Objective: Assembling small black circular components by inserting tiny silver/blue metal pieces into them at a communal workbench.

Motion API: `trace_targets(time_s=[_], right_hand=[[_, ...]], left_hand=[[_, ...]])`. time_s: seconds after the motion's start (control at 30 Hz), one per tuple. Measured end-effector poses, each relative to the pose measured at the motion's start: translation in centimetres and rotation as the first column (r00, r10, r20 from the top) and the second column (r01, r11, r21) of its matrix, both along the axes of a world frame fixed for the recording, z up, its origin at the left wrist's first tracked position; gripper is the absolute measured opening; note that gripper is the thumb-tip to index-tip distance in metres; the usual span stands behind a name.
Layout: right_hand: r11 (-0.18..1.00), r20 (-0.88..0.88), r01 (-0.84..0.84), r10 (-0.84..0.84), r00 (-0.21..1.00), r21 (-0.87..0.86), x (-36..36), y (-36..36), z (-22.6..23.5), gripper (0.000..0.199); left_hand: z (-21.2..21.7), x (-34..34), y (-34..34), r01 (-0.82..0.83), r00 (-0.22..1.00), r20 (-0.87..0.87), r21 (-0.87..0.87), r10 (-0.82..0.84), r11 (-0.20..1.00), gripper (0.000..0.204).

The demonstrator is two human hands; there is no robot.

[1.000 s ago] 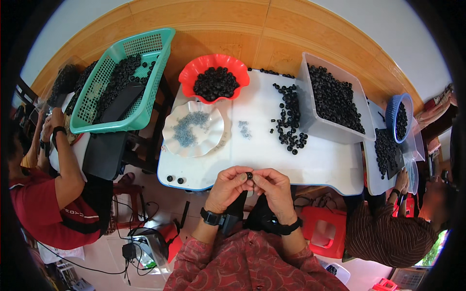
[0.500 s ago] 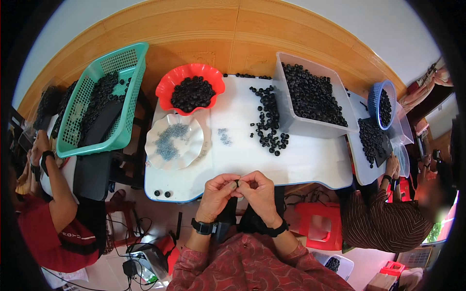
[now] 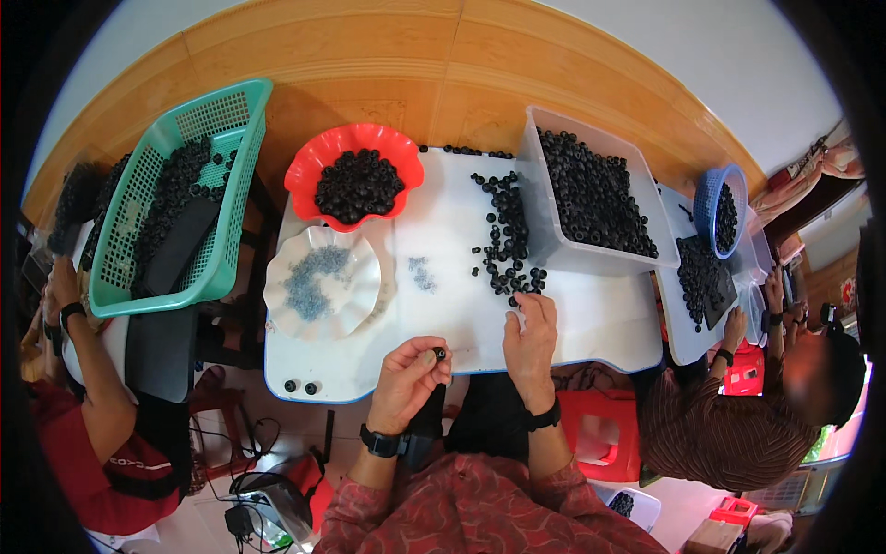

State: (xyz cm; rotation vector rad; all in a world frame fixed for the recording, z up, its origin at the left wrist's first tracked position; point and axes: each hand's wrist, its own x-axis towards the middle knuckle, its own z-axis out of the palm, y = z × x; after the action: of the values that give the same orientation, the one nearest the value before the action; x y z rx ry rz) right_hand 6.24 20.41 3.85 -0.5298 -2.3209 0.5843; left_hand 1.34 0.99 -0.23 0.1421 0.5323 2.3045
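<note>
Above the near edge of the table, my left hand (image 3: 403, 381) is closed, pinching a small round black plastic part (image 3: 439, 353) between thumb and fingertips. My right hand (image 3: 531, 349) lies over the table's front half, fingers stretched forward and thumb apart. Its fingertips reach the near end of a loose pile of black plastic parts (image 3: 508, 231); whether they touch one is unclear. To the left, a white wavy-rimmed plate (image 3: 360, 300) holds many tiny clear pieces (image 3: 314, 286), and a few more clear pieces (image 3: 422, 275) lie on the white table (image 3: 443, 222).
A red scalloped bowl (image 3: 300, 175) and a clear plastic bin (image 3: 591, 254), both with black parts, stand at the back. Two black parts (image 3: 301, 387) sit at the front left corner. A green basket (image 3: 148, 300) is further left. People work on both sides.
My hands have come apart. The right one has moved forward and right to the loose pile, while the left keeps the black part and has barely moved.
</note>
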Motion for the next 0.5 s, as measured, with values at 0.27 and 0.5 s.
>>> trace_targets(time_s=[0.27, 0.5], right_hand=[[0.999, 0.025, -0.034, 0.033, 0.999, 0.029, -1.4, 0.1, -0.5, 0.025], [0.998, 0.131, -0.036, 0.029, 0.991, 0.051, -1.9, -0.1, -0.8, 0.024]], left_hand=[[-0.1, -0.2, -0.1, 0.008, 1.0, 0.015, -0.029, -0.007, 1.0, 0.021], [-0.2, -0.3, -0.2, 0.026, 1.0, 0.015, -0.015, -0.026, 1.0, 0.022]])
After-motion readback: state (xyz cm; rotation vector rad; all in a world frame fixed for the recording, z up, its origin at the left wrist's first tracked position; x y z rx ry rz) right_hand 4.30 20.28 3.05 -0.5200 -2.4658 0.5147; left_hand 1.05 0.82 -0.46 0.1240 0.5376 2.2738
